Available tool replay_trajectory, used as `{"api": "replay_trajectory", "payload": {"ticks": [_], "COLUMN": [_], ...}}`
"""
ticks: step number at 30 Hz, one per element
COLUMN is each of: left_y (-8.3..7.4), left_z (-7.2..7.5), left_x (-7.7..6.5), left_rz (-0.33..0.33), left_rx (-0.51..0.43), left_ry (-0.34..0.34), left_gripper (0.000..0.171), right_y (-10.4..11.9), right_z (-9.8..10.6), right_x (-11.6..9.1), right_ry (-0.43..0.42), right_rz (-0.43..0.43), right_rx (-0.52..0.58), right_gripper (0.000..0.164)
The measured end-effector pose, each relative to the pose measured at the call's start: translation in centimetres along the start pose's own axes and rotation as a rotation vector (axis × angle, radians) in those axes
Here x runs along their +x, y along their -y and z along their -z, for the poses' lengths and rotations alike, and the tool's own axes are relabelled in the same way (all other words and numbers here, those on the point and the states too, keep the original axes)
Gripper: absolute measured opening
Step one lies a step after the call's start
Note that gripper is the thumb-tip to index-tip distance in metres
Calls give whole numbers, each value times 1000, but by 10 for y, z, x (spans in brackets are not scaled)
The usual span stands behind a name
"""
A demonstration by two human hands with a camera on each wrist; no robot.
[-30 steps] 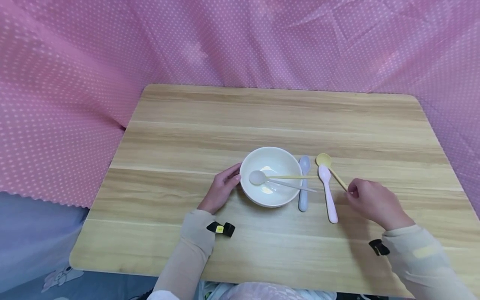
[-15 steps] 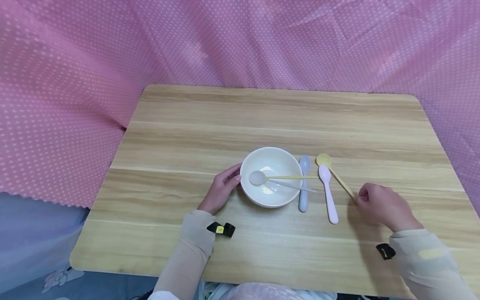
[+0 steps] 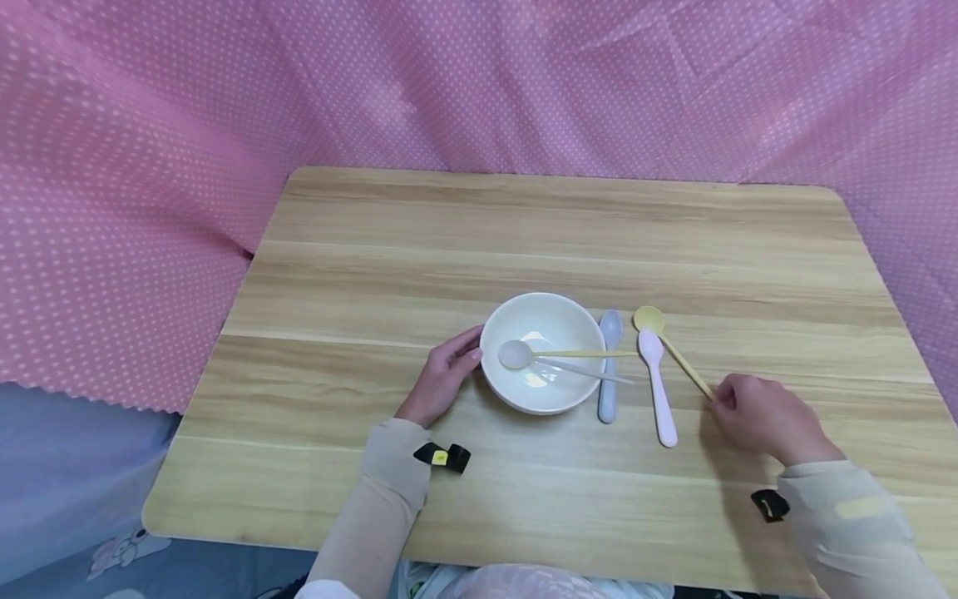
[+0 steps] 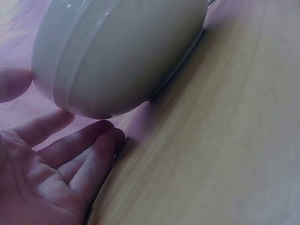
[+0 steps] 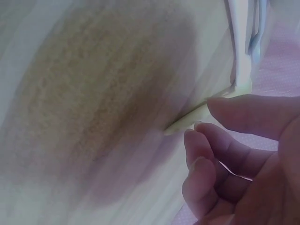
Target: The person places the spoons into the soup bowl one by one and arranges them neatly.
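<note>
A white bowl (image 3: 542, 314) stands mid-table, with my left hand (image 3: 441, 378) at its left side. The thumb and fingertips touch the bowl's outer wall, the fingers loosely extended. Across the bowl lie a whitish spoon (image 3: 515, 355) and a thin yellow handle (image 3: 584, 353) that passes over the rim; its other end is hidden under that spoon's head. To the right, a yellow spoon (image 3: 648, 319) lies slanted on the table. My right hand (image 3: 771, 420) pinches the tip of its handle (image 5: 185, 123) between thumb and forefinger, the other fingers curled in.
A lilac spoon (image 3: 657, 391) lies by the yellow one, its head overlapping the yellow handle. Beside the bowl's right rim is a blue-grey spoon (image 3: 608, 399). The wooden table (image 3: 419, 249) is backed by a pink dotted curtain (image 3: 479, 91).
My right hand has slid toward me and to the right along the yellow spoon's handle to its end, so more of the handle shows. The spoons, bowl and left hand stay put.
</note>
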State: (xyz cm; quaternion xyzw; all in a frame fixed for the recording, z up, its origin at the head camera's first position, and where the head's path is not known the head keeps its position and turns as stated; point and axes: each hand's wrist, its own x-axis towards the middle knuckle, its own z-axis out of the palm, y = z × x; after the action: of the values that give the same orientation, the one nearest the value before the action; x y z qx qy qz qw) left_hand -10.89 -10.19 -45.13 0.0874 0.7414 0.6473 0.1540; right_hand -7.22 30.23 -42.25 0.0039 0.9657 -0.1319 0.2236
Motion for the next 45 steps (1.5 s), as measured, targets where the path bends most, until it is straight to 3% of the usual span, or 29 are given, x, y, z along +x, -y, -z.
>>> {"api": "replay_trajectory", "payload": {"ticks": [15,26,33,45], "left_y": [-1,-2,30,30], "left_z": [0,0,1,1], "left_x": [0,1,11,10], "left_rz": [11,10,-32,-18], "left_rx": [27,26,23,24], "left_ry": [-2,-1,-28,-33], "left_gripper": [44,44,45,44], "right_y": [-4,-8,-8,-11], "right_z": [-2,-1,-3,-6], "right_x": [5,8,12,13], "right_ry": [14,-10,12,-25], "right_rz": [-3,-12,-9,25], "right_rx": [1,18,13,33], "right_gripper": [17,25,25,22]}}
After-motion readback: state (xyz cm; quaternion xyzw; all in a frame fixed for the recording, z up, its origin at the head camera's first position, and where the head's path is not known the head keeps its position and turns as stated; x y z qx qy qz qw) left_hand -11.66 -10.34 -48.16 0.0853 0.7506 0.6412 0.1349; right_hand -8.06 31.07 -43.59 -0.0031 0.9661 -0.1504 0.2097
